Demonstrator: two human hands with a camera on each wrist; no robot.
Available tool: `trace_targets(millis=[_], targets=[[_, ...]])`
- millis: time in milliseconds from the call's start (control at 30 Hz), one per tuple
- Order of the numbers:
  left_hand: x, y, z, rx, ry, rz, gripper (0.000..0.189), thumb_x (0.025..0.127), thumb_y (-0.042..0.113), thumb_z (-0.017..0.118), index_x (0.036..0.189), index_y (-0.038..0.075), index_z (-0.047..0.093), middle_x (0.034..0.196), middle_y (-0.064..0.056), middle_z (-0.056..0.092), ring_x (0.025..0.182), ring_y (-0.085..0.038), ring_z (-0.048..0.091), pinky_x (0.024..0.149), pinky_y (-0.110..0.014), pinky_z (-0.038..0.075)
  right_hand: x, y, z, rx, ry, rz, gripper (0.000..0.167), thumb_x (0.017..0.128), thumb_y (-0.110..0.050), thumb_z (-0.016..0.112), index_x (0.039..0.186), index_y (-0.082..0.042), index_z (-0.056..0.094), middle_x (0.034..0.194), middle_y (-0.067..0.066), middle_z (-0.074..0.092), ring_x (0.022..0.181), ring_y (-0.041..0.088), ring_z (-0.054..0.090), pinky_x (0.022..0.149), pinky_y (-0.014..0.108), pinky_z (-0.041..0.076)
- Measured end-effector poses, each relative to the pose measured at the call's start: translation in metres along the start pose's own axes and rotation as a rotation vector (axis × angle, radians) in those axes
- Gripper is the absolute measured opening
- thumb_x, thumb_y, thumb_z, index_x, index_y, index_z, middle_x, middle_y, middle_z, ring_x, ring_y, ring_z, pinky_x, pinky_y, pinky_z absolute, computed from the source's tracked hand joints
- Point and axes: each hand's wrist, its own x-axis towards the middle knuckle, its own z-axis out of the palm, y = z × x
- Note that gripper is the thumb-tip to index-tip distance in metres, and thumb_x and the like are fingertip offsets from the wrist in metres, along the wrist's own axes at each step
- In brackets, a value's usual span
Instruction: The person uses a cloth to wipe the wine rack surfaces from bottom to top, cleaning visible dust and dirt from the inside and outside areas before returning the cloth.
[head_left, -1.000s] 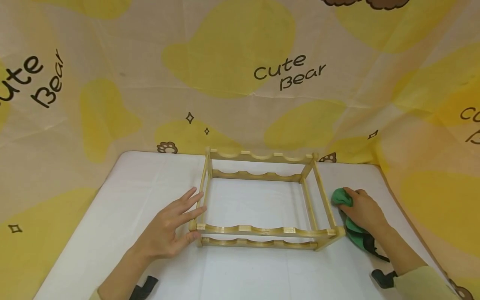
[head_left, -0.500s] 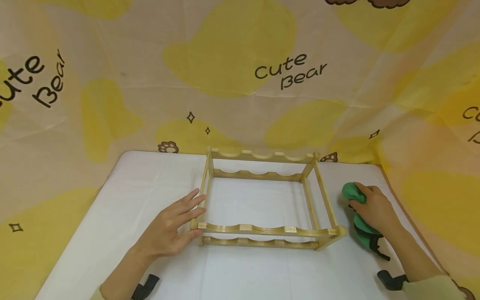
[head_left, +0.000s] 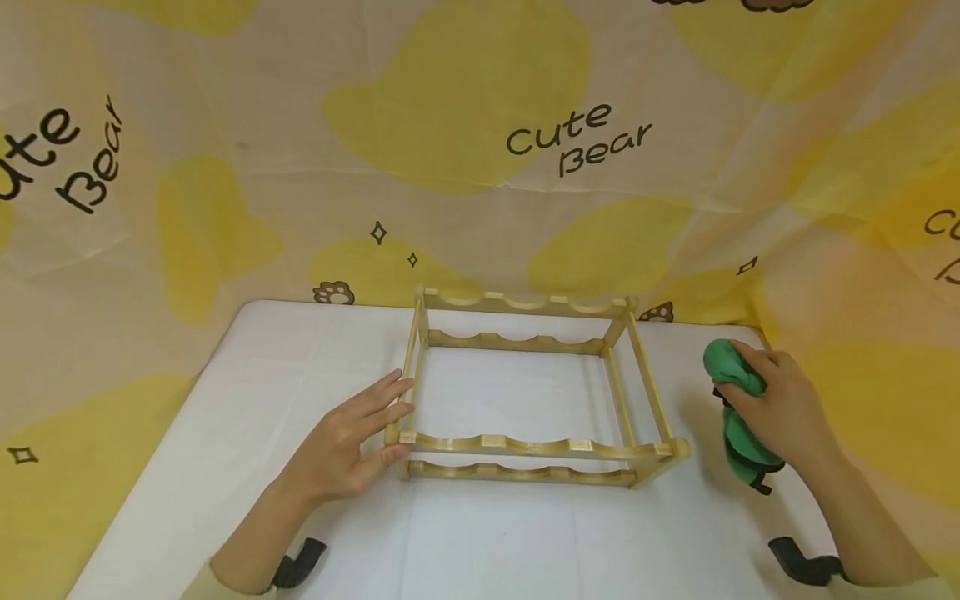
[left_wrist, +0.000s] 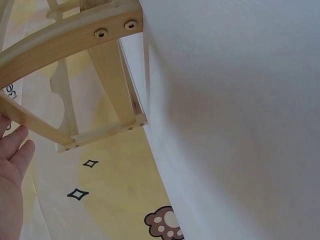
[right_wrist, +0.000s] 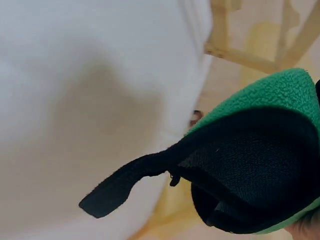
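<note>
A light wooden rack point(head_left: 525, 383), an open frame of scalloped rails, stood on the white worktop point(head_left: 247, 433), and I place everything else by it. Its far long side ran close to the worktop's back edge, just in front of the hanging yellow cloth backdrop point(head_left: 465, 125) printed with "Cute Bear".

My left hand point(head_left: 348, 446) lay at the rack's near left corner, fingers straight and loosely spread, their tips touching the left end post, the thumb against the lower front rail. It grasped nothing. The left wrist view showed my fingertips point(left_wrist: 15, 150) just beside a slanting rail of the rack point(left_wrist: 75, 35).

My right hand point(head_left: 780, 408) was off the rack's right end, apart from it, with a bare strip of worktop between. Its fingers curled around a bunched green cloth point(head_left: 731, 392), gripping it. The cloth was green fleece outside and black inside point(right_wrist: 260, 170), and a black strap point(right_wrist: 120, 190) hung from it over the worktop.

In front of the rack, a broad stretch of worktop lay open towards me. Left of the rack there was more open surface out to the worktop's rounded left edge. To the right of the rack, the worktop's edge lay close beyond my right hand.
</note>
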Motion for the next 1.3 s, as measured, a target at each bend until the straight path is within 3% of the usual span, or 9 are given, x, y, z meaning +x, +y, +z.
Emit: trace_targets(millis=[133,333,500,600,667,767,900,1133,1300], targets=[[-0.001,-0.001,0.002,-0.019,0.006,-0.014,0.056,0.107,0.047,0.054,0.117,-0.005,0.073,0.141,-0.021,0.063,0.142,-0.033,0.052,0.121,-0.027,0.035,-0.005,-0.014,-0.011,0.029,0.102,-0.055,0.062,0.09,-0.008,0.077,0.147,0.001,0.054,0.122,0.034,0.05,0.09,0.052,0.054,0.063,0.051,0.048],[0.0,0.0,0.003,-0.018,0.017,-0.023,0.056,0.107,0.047,0.054,0.117,-0.004,0.073,0.14,-0.021,0.063,0.142,-0.032,0.052,0.121,-0.027,0.035,-0.013,-0.03,-0.017,0.073,0.247,-0.2,0.071,0.077,0.006,0.082,0.144,-0.002,0.061,0.121,0.029,0.056,0.092,0.04,0.055,0.071,0.02,0.038],[0.001,0.0,0.004,-0.017,0.019,-0.027,0.055,0.107,0.047,0.054,0.117,-0.003,0.073,0.141,-0.02,0.063,0.142,-0.033,0.052,0.121,-0.027,0.035,-0.019,-0.045,-0.022,0.087,0.312,-0.286,0.074,0.072,0.007,0.08,0.143,-0.005,0.063,0.122,0.028,0.058,0.102,0.01,0.05,0.077,0.016,0.035],[0.001,0.0,0.004,-0.023,0.028,-0.031,0.053,0.107,0.047,0.055,0.118,-0.002,0.073,0.143,-0.018,0.063,0.141,-0.033,0.053,0.12,-0.026,0.036,-0.022,-0.052,-0.023,0.117,0.34,-0.359,0.054,0.091,-0.027,0.078,0.138,-0.001,0.066,0.121,0.032,0.058,0.109,-0.006,0.041,0.084,0.011,0.032],[0.0,0.001,0.004,-0.023,0.027,-0.045,0.053,0.107,0.047,0.055,0.118,-0.002,0.073,0.144,-0.017,0.062,0.142,-0.032,0.052,0.12,-0.025,0.035,-0.023,-0.057,-0.022,0.127,0.369,-0.42,0.063,0.097,-0.051,0.067,0.131,0.002,0.068,0.119,0.034,0.058,0.113,-0.009,0.038,0.088,0.007,0.03],[-0.001,0.003,0.004,-0.016,0.019,-0.075,0.055,0.106,0.05,0.054,0.119,0.0,0.073,0.145,-0.016,0.062,0.142,-0.032,0.052,0.12,-0.023,0.034,-0.026,-0.063,-0.018,0.138,0.415,-0.497,0.081,0.097,-0.069,0.052,0.123,0.005,0.07,0.114,0.036,0.059,0.118,-0.01,0.039,0.092,0.005,0.03],[-0.002,0.004,0.003,-0.012,0.009,-0.104,0.059,0.106,0.053,0.053,0.12,-0.001,0.073,0.146,-0.016,0.061,0.143,-0.034,0.051,0.12,-0.022,0.033,-0.032,-0.07,-0.013,0.133,0.458,-0.554,0.072,0.1,-0.064,0.052,0.12,0.002,0.073,0.111,0.033,0.061,0.118,-0.002,0.046,0.095,0.005,0.031],[-0.002,0.004,0.003,-0.01,0.016,-0.08,0.059,0.107,0.051,0.052,0.125,-0.002,0.071,0.144,-0.02,0.061,0.141,-0.039,0.052,0.121,-0.023,0.033,-0.039,-0.076,-0.003,0.058,0.471,-0.734,0.06,0.106,-0.051,0.051,0.112,0.005,0.074,0.107,0.036,0.062,0.092,0.039,0.055,0.105,0.008,0.034],[-0.003,0.005,0.002,-0.01,0.007,-0.075,0.06,0.108,0.049,0.05,0.128,-0.004,0.069,0.147,-0.019,0.059,0.141,-0.037,0.051,0.122,-0.024,0.032,-0.047,-0.081,0.005,0.024,0.473,-0.793,0.054,0.107,-0.049,0.05,0.111,0.0,0.072,0.11,0.034,0.063,0.094,0.039,0.057,0.108,0.01,0.038]])
